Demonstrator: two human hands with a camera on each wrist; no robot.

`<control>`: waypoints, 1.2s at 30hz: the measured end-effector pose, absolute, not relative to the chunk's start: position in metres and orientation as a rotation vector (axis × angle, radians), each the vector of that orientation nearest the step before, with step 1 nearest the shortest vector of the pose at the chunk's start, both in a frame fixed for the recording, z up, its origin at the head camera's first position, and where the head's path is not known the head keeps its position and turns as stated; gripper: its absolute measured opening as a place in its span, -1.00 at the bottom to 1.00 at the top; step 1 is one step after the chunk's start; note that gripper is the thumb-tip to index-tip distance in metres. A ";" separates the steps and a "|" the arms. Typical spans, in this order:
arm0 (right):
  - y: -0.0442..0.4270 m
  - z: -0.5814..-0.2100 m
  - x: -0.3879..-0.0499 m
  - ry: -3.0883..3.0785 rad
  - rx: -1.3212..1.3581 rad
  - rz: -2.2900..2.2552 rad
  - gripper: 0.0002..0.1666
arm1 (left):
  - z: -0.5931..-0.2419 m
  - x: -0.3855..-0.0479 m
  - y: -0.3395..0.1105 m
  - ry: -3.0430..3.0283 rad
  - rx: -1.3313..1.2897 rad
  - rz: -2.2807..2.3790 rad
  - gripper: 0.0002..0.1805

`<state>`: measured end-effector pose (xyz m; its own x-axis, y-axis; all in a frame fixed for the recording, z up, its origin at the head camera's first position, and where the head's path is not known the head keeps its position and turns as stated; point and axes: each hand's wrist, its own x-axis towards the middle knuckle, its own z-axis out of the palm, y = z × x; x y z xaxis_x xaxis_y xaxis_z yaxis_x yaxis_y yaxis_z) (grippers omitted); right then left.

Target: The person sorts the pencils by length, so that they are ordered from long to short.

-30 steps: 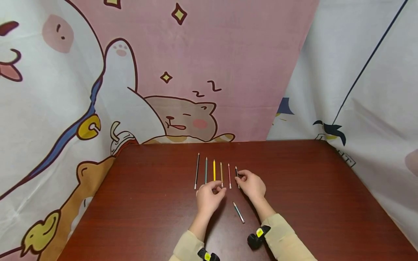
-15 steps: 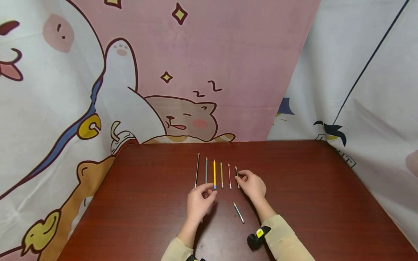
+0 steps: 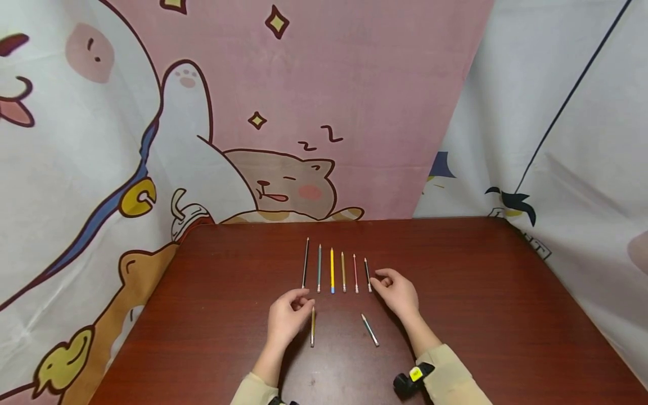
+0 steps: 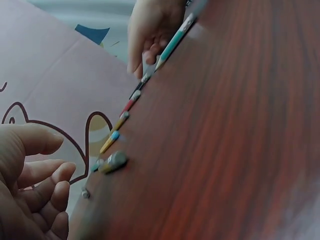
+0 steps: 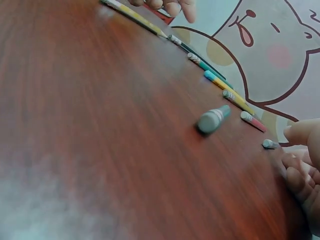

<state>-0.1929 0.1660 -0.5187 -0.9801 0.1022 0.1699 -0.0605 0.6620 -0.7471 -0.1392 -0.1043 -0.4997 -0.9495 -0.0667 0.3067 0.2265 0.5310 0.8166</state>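
Several pencils lie in a row on the table: a long black pencil (image 3: 306, 263), a teal pencil (image 3: 319, 269), a yellow pencil (image 3: 332, 271), a gold pencil (image 3: 343, 273), a red pencil (image 3: 356, 274) and a short black pencil (image 3: 367, 274). My left hand (image 3: 288, 316) hovers by the long black pencil's eraser end, partly covering it; its loosely bent fingers hold nothing in the left wrist view. Close to that hand lies another yellowish pencil (image 3: 313, 328). My right hand (image 3: 397, 293) is just right of the short black pencil, fingers relaxed and apart from it.
A short green pencil (image 3: 370, 330) lies slanted in front of the row. The brown wooden table (image 3: 481, 292) extends to both sides. Behind it hangs a printed cloth (image 3: 385, 112) with cartoon animals.
My left hand has moved left from the gold pencil toward the long black one, uncovering the yellowish pencil in front. My right hand has let go of the short black pencil and shifted right.
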 end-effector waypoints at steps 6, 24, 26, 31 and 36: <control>0.172 -0.517 -0.185 -2.691 -0.018 1.279 -0.67 | -0.500 -0.138 -0.114 -2.485 -0.095 -1.482 -0.74; 0.182 -0.513 -0.153 -2.683 0.224 1.235 -0.71 | -0.499 -0.128 -0.135 -2.627 -0.181 -1.447 -0.72; 0.182 -0.513 -0.148 -2.683 0.267 1.193 -0.69 | -0.499 -0.128 -0.134 -2.645 -0.193 -1.437 -0.71; 0.183 -0.514 -0.136 -2.649 0.408 1.132 -0.65 | -0.499 -0.127 -0.131 -2.690 -0.226 -1.393 -0.66; 0.184 -0.515 -0.125 -2.605 0.535 1.137 -0.63 | -0.498 -0.127 -0.129 -2.725 -0.269 -1.299 -0.63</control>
<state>-0.1252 0.1837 -0.5150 -0.9016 -0.2308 0.3658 -0.4251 0.6283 -0.6515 -0.1269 -0.1295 -0.4980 -0.9781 0.1113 0.1756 0.2065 0.6181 0.7585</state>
